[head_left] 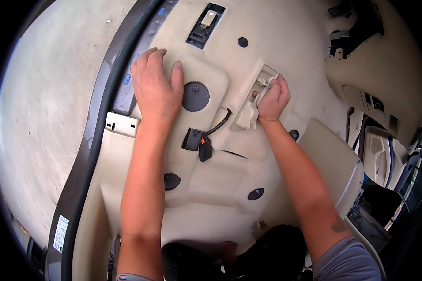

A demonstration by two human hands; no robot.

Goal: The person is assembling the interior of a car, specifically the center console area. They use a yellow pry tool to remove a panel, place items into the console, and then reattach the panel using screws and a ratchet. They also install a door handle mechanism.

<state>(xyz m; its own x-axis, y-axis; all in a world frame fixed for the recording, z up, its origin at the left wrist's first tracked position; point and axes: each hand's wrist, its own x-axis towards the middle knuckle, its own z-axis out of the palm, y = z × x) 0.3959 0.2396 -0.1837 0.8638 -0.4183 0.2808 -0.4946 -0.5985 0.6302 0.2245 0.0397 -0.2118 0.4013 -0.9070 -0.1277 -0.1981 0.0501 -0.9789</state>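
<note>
My right hand (274,99) is closed around the side of a long beige plastic trim piece (245,112) with moulded recesses, tilted above the carpet. My left hand (155,80) lies by the carpet's outer edge along the door sill, fingers slightly bent and thumb apart, with nothing visible in it. Under both hands spreads a beige moulded car carpet (211,180) with cut-outs. Between my hands, a black wiring lead (219,124) runs to a dark connector (205,150) next to a square cut-out. What my right fingertips touch behind the trim is hidden.
The grey door sill (126,91) curves along the left, with a beige sill cover (122,124) lower down. Pale ground (56,93) lies outside. A beige dashboard panel (380,79) stands at the upper right. At the top, a rectangular cut-out holds a small beige part (208,18).
</note>
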